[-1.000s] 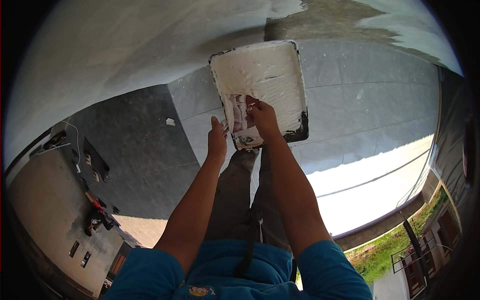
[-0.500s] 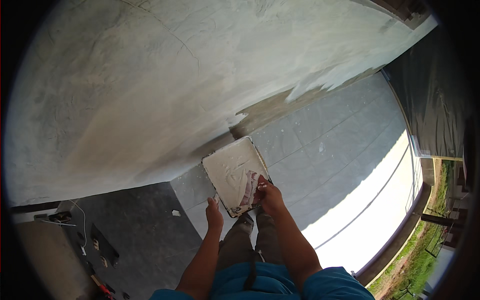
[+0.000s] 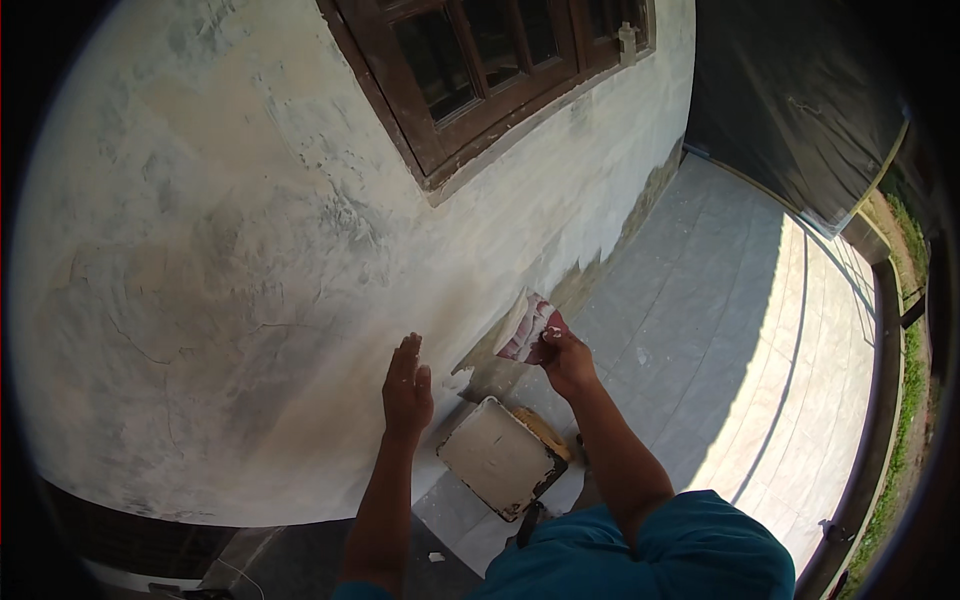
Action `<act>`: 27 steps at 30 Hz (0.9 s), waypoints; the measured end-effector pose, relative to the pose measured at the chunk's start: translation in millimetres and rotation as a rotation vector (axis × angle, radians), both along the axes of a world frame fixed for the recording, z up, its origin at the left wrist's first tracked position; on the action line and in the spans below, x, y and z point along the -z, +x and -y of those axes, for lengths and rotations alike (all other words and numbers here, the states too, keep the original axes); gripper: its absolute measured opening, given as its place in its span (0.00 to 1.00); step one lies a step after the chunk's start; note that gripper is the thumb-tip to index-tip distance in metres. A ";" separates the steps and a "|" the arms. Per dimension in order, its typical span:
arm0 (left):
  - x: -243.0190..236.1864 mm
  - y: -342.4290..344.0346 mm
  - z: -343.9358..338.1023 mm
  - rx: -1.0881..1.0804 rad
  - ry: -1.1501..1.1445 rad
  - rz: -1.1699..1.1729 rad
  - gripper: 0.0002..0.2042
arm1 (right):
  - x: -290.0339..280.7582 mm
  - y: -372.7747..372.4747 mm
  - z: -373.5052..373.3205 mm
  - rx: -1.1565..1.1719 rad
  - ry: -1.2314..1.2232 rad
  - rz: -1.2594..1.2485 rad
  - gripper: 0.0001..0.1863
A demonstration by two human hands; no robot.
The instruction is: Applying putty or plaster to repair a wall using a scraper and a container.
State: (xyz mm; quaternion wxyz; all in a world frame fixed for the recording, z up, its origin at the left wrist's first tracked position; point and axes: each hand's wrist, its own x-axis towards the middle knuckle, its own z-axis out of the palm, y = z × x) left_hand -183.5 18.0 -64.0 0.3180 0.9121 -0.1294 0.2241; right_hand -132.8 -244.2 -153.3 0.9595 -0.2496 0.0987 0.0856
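My right hand (image 3: 572, 366) grips a dark red putty spreader (image 3: 546, 321), its flat blade coated with white putty (image 3: 514, 326). The spreader is raised in front of the lower wall, above the tiled floor. To its left, my left hand (image 3: 405, 392) is held up with fingers stretched out and a little white on the fingertips; nothing is in it. A shallow rectangular tray (image 3: 541, 489) with a dark, smeared rim lies below and between my hands, near my body. White putty (image 3: 494, 450) covers its inside. Part of a yellowish thing (image 3: 543, 430) shows beside the tray.
A patchy white and grey wall (image 3: 230, 300) fills the left and holds a brown wooden window (image 3: 425, 140). Grey tiles (image 3: 680, 280) run along its foot, partly sunlit. A dark sheet (image 3: 790, 100) hangs at the far right, and a low kerb (image 3: 868, 420) edges the floor.
My right hand has lifted the spreader from the tray toward the wall. My left hand has risen away from the tray's side. The view has swung up, bringing the window in.
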 end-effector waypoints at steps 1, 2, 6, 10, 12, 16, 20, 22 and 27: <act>-20.0 18.0 5.4 0.037 0.138 0.045 0.21 | -10.4 15.2 7.5 0.005 0.010 0.000 0.12; -36.2 34.0 11.8 0.069 0.275 0.085 0.22 | -21.0 28.8 14.5 0.052 0.035 0.003 0.11; -73.4 105.1 64.1 0.133 0.395 0.125 0.23 | -33.9 96.5 56.7 0.105 0.072 0.041 0.13; -83.6 169.1 108.1 0.107 0.580 0.242 0.25 | -52.9 158.3 88.6 0.128 0.081 0.016 0.12; -78.2 199.2 118.3 0.051 0.614 0.297 0.25 | -59.4 194.6 107.3 0.134 0.062 0.028 0.11; -67.8 234.1 130.3 -0.020 0.566 0.326 0.25 | -73.5 257.7 140.1 0.174 -0.053 0.032 0.14; -58.8 242.0 140.4 -0.131 0.537 0.361 0.25 | -98.8 292.0 146.6 0.281 -0.043 0.084 0.14; -55.8 241.5 143.3 -0.190 0.524 0.346 0.25 | -108.2 300.4 144.4 0.335 -0.069 0.079 0.13; -58.9 250.2 151.7 -0.225 0.485 0.370 0.24 | -116.8 323.9 136.6 0.440 -0.283 0.194 0.14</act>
